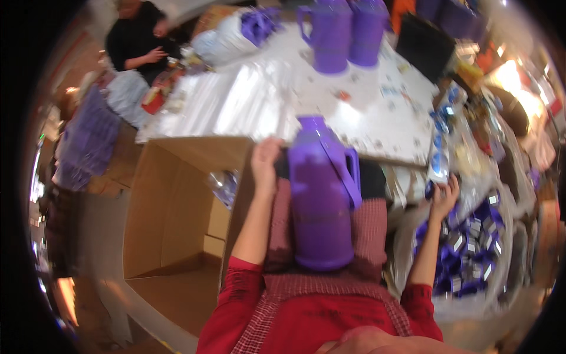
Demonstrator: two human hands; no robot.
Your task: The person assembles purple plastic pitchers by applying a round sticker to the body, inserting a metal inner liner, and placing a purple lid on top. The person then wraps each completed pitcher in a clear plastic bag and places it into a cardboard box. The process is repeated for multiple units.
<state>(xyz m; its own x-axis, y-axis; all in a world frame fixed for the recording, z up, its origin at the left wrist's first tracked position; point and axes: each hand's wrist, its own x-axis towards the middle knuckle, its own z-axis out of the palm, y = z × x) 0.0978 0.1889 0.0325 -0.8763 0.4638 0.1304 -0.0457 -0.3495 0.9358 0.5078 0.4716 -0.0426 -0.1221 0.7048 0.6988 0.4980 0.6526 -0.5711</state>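
Note:
A purple vacuum flask (321,200) stands on my lap, leaning against nothing I can make out, with its handle and a loose strap on the right side. Beside its upper left, my left hand (266,158) is raised at the rim of a cardboard box (174,206), fingers stretched out and not gripping the flask. My right hand (446,197) reaches out to the right with its fingers apart, just below a blue-and-white printed wrapper (439,153). A small dark piece shows by its fingertips; whether they touch it is unclear.
Two more purple flasks (331,41) stand on the white table (377,118), near clear plastic sleeves (230,100). A lined container (407,253) at right holds several purple parts (469,251). A person in black (135,35) works at far left. Some plastic lies inside the box.

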